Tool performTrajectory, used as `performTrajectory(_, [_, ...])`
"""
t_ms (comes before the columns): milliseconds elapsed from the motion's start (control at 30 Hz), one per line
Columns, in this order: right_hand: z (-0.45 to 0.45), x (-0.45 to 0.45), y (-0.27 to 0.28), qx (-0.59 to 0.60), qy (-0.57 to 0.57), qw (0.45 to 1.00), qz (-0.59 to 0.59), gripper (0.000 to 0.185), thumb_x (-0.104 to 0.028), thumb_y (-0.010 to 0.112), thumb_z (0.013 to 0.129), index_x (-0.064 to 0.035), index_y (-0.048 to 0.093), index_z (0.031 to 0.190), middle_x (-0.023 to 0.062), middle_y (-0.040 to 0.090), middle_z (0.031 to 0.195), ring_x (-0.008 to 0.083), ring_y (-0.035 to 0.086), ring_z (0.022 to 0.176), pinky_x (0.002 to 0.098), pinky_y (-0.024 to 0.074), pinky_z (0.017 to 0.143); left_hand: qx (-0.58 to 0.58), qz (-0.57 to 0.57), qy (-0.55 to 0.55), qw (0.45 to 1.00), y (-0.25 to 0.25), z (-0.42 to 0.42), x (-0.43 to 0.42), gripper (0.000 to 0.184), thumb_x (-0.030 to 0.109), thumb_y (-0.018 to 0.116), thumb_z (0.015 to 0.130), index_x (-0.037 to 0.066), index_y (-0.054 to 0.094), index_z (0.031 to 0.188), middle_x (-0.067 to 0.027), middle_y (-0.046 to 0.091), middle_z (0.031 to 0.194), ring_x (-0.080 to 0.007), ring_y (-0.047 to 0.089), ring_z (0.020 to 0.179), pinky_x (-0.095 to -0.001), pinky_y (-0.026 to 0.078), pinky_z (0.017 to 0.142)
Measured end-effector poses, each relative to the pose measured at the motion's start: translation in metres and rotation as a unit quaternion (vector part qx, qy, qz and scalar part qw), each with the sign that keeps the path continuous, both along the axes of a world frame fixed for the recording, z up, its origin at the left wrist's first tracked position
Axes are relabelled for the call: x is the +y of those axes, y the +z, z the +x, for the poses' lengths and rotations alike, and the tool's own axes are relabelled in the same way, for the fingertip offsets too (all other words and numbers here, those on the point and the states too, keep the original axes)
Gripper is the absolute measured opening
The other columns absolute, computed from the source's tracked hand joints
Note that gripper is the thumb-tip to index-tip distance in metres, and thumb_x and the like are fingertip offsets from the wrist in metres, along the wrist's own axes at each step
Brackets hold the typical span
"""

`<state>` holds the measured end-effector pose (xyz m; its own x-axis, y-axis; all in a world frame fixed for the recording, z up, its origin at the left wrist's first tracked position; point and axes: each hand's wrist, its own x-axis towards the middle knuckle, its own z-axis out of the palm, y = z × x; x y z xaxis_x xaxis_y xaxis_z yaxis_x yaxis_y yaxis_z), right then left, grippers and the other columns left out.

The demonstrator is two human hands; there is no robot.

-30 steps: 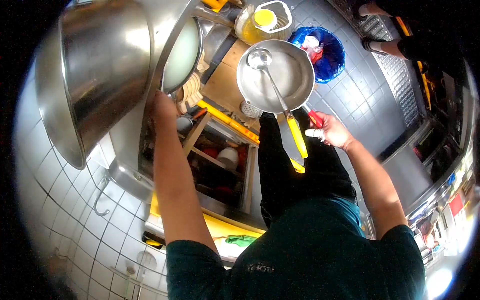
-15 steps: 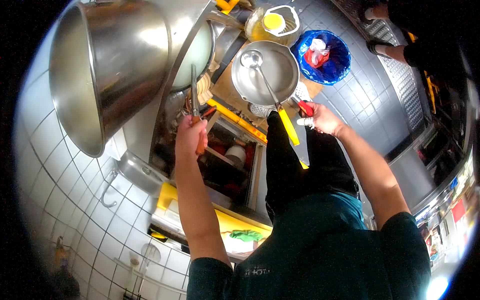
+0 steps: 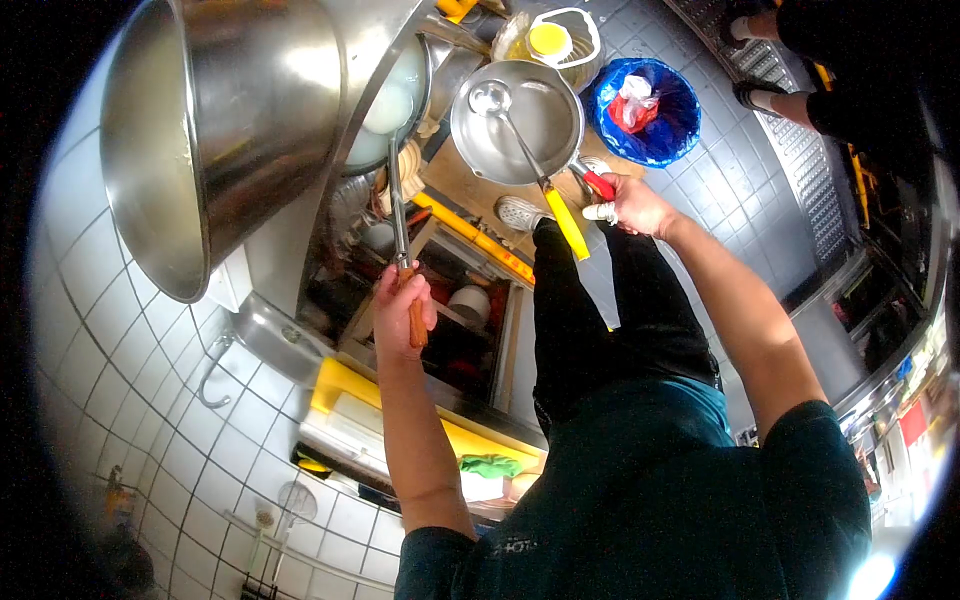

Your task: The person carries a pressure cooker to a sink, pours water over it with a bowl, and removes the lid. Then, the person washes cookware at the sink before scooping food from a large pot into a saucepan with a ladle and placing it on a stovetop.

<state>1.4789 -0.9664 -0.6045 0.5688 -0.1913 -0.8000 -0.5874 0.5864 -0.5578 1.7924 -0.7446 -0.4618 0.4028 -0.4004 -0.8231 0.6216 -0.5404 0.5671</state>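
My left hand (image 3: pixel 404 308) is closed around the wooden handle of a long metal ladle (image 3: pixel 397 190). The ladle's round bowl, full of whitish liquid, is at the surface of a pot of pale liquid (image 3: pixel 405 72). My right hand (image 3: pixel 638 206) grips the red handle of a steel saucepan (image 3: pixel 545 120). A second ladle with a yellow handle (image 3: pixel 568 225) leans in that pan, its bowl inside and its handle sticking out over the rim beside my right hand. I cannot tell whether my right hand touches this ladle.
A large steel stockpot (image 3: pixel 265 120) stands at the left. Beyond the saucepan are a clear container with yellow contents (image 3: pixel 575 70) and a blue-lined bin (image 3: pixel 680 130) on the tiled floor. A yellow-edged shelf (image 3: pixel 470 235) runs below. Another person's legs (image 3: pixel 765 100) show at upper right.
The left ladle has come up, and its filled bowl now shows in the pot. My left hand moved back toward my body. The saucepan shifted slightly away and left.
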Motion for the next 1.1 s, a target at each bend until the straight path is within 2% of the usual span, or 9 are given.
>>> performTrajectory(33, [0.002,-0.002,-0.002,0.004,0.003,1.000,0.000,0.039,-0.027,0.085,0.085,-0.0071,0.062,0.109,-0.0031,0.049,0.061,0.0094,0.046,0.043,0.0268,0.0355,0.037,0.006,-0.007,0.003,1.000,0.000,-0.002,0.001,0.026,0.003,0.060,0.094,0.003,0.057,0.120,-0.0044,0.056,0.072,-0.0138,0.050,0.045,-0.0277,0.041,0.039])
performTrajectory(233, [0.007,-0.009,-0.012,-0.014,0.001,1.000,-0.017,0.036,-0.026,0.086,0.083,-0.0063,0.059,0.095,-0.0016,0.051,0.061,0.0106,0.047,0.044,0.0274,0.0369,0.038,-0.031,0.007,-0.013,0.999,0.002,-0.012,0.005,0.028,0.003,0.061,0.093,0.003,0.056,0.120,-0.0054,0.056,0.072,-0.0146,0.051,0.045,-0.0281,0.041,0.039])
performTrajectory(333, [0.010,-0.011,-0.012,-0.010,0.010,0.999,-0.034,0.036,-0.026,0.086,0.083,-0.0064,0.058,0.095,-0.0011,0.053,0.062,0.0110,0.049,0.045,0.0279,0.0378,0.040,-0.053,0.036,-0.017,0.998,0.014,-0.019,0.001,0.030,0.002,0.063,0.090,0.002,0.054,0.119,-0.0061,0.056,0.072,-0.0139,0.051,0.045,-0.0252,0.042,0.040])
performTrajectory(533, [0.018,-0.015,-0.017,-0.018,0.037,0.998,-0.046,0.035,-0.027,0.083,0.085,-0.0060,0.059,0.098,-0.0002,0.053,0.061,0.0119,0.050,0.045,0.0296,0.0393,0.040,-0.034,0.006,-0.053,0.998,0.030,-0.023,0.017,0.032,0.000,0.062,0.089,0.001,0.053,0.120,-0.0060,0.055,0.068,-0.0148,0.050,0.043,-0.0254,0.041,0.040])
performTrajectory(567, [0.019,-0.016,-0.017,-0.019,0.038,0.998,-0.048,0.035,-0.027,0.083,0.085,-0.0063,0.058,0.097,0.0000,0.053,0.061,0.0120,0.050,0.045,0.0300,0.0395,0.040,-0.039,0.019,-0.054,0.998,0.034,-0.028,0.018,0.033,-0.001,0.059,0.089,0.005,0.055,0.121,-0.0036,0.051,0.059,-0.0144,0.047,0.041,-0.0269,0.038,0.038])
performTrajectory(800, [0.024,-0.014,-0.024,-0.009,0.046,0.997,-0.060,0.032,-0.029,0.080,0.087,-0.0079,0.058,0.095,-0.0002,0.050,0.058,0.0124,0.048,0.043,0.0309,0.0397,0.039,-0.019,0.056,-0.070,0.996,0.052,-0.059,0.027,0.034,-0.004,0.058,0.088,0.005,0.052,0.120,-0.0010,0.051,0.068,-0.0113,0.047,0.043,-0.0255,0.038,0.039])
performTrajectory(833, [0.023,-0.014,-0.021,-0.004,0.046,0.997,-0.059,0.031,-0.029,0.080,0.087,-0.0082,0.058,0.095,-0.0004,0.050,0.057,0.0124,0.048,0.042,0.0309,0.0395,0.039,-0.048,0.091,-0.119,0.988,0.052,-0.067,0.028,0.033,-0.003,0.060,0.089,0.005,0.050,0.119,-0.0011,0.052,0.068,-0.0104,0.050,0.046,-0.0242,0.040,0.040])
performTrajectory(967, [0.023,-0.014,-0.013,0.001,0.030,0.998,-0.049,0.031,-0.028,0.082,0.085,-0.0084,0.058,0.092,-0.0008,0.049,0.056,0.0115,0.047,0.041,0.0301,0.0379,0.038,-0.112,0.108,-0.188,0.970,0.050,-0.079,0.031,0.034,-0.002,0.064,0.091,0.003,0.049,0.121,-0.0023,0.057,0.072,-0.0076,0.050,0.048,-0.0238,0.040,0.042])
performTrajectory(1100, [0.018,-0.013,-0.007,0.000,0.016,0.999,-0.037,0.032,-0.028,0.083,0.083,-0.0075,0.059,0.090,-0.0005,0.049,0.056,0.0107,0.047,0.041,0.0292,0.0370,0.037,-0.243,0.119,-0.294,0.917,0.052,-0.087,0.036,0.034,0.003,0.066,0.091,0.002,0.051,0.121,-0.0076,0.063,0.076,-0.0136,0.059,0.058,-0.0284,0.048,0.054])
